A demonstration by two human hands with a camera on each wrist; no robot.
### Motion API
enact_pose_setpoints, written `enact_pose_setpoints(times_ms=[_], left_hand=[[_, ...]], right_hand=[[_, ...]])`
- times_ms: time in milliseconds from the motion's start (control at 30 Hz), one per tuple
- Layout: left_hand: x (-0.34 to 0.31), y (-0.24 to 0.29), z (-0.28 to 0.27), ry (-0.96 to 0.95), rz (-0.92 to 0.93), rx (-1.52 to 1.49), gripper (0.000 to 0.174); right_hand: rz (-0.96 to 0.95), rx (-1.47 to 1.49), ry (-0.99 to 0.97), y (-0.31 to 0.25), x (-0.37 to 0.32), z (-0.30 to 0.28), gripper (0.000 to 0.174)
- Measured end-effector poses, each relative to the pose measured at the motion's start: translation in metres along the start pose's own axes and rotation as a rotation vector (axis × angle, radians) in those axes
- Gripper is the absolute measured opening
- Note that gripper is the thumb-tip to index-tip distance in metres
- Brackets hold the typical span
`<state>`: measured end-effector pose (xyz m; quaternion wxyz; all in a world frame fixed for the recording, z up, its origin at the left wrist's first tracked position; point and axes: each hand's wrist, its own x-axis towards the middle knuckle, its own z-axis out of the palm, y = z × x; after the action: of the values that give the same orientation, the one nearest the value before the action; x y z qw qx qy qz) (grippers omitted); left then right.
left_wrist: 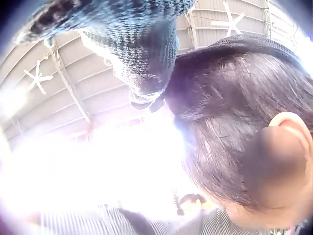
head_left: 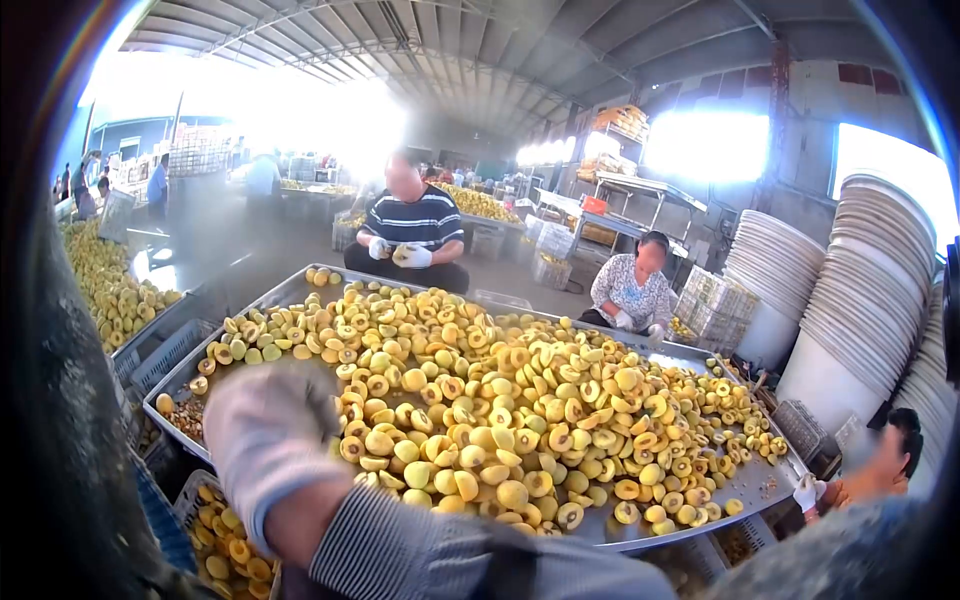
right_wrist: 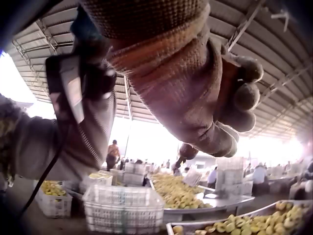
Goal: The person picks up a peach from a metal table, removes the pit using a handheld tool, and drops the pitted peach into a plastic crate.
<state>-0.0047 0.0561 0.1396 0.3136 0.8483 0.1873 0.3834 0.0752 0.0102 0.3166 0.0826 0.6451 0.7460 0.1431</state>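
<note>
In the head view my right hand (head_left: 275, 435), in a pale knit glove and striped sleeve, hangs blurred over the near left corner of a metal table (head_left: 640, 545). Its fingers are curled in the right wrist view; no held thing shows, though a small brown piece with a dark tip (right_wrist: 187, 152) appears just below the glove. Many halved yellow peaches (head_left: 500, 400) are heaped beyond this hand. My left hand (left_wrist: 142, 54), in a blue-grey knit glove, is raised beside a dark-haired head (left_wrist: 234, 117); I cannot tell whether its fingers hold anything.
Two people (head_left: 410, 225) (head_left: 635, 290) in white gloves sit across the table, and another person (head_left: 870, 470) is at the right. White bucket stacks (head_left: 860, 290) stand behind. A crate of peaches (head_left: 215, 540) sits below the near left corner. Another heaped table (head_left: 115, 285) lies left.
</note>
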Motion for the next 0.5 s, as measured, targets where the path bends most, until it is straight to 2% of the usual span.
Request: enact_pose_setpoints(times_ms=[500], left_hand=[[-0.024, -0.015, -0.009, -0.009, -0.024, 0.009, 0.068]], right_hand=[[0.006, 0.013, -0.012, 0.003, 0.005, 0.013, 0.021]])
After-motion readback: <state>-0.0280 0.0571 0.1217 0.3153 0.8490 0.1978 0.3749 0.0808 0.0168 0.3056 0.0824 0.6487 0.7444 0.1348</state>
